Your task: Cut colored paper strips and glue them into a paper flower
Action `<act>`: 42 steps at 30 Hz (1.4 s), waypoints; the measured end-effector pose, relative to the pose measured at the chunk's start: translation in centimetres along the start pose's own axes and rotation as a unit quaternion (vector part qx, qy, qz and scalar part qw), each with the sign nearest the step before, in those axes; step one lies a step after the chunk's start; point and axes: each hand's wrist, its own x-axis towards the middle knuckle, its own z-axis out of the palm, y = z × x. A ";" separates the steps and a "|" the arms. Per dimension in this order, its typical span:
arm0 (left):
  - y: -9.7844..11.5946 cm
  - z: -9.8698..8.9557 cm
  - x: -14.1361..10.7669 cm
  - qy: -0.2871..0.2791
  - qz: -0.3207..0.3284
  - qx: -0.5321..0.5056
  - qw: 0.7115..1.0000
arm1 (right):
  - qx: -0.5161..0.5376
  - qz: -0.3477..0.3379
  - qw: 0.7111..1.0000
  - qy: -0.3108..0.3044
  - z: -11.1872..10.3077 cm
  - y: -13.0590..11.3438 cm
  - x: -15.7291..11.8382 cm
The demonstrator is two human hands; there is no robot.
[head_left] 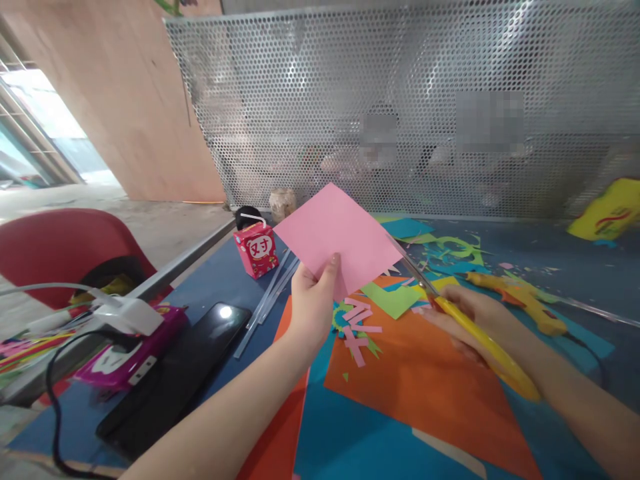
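A square sheet of pink paper (340, 230) is pinched in my left hand (314, 300), thumb on top, one corner pointing up. My right hand (470, 320) is closed round the yellow-handled scissors (485, 343), whose blades reach the right corner of the pink sheet. How far the blades are apart cannot be made out. Below the hands lie orange paper (420, 380) and blue paper (345, 433), with pink strips (356, 343) and a green piece (395, 300) on top.
A red drink box (256, 250), clear glue sticks (267, 300), a black phone (175, 380) and a purple power strip (135, 353) are on the left. A yellow glue gun (525, 300) and paper scraps lie right. A perforated metal screen (310, 87) stands behind.
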 end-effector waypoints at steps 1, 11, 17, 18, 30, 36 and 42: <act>0.0 0.0 0.0 0.000 0.002 0.002 1.000 | 0.005 0.005 1.000 -0.002 0.0 0.0 0.0; -0.5 -0.2 -0.1 -0.030 0.034 0.047 0.998 | 0.026 0.018 0.997 -0.069 -0.1 1.3 1.4; -0.5 -0.3 0.0 -0.025 0.029 0.047 0.998 | 0.034 -0.005 0.999 -0.031 0.1 0.4 0.5; -0.5 -0.3 0.0 -0.025 0.028 0.046 0.998 | 0.031 -0.005 0.999 -0.030 0.1 0.2 0.3; -0.3 -0.3 -0.2 -0.025 0.020 0.092 0.995 | 0.013 -0.008 0.999 -0.039 -0.2 -0.2 0.4; -0.1 -0.2 -0.4 -0.028 0.008 0.105 0.994 | 0.003 -0.009 0.999 -0.038 0.0 -0.1 0.4; -0.1 -0.2 -0.4 -0.020 0.001 0.108 0.994 | -0.004 -0.013 0.999 -0.037 0.0 -0.2 0.1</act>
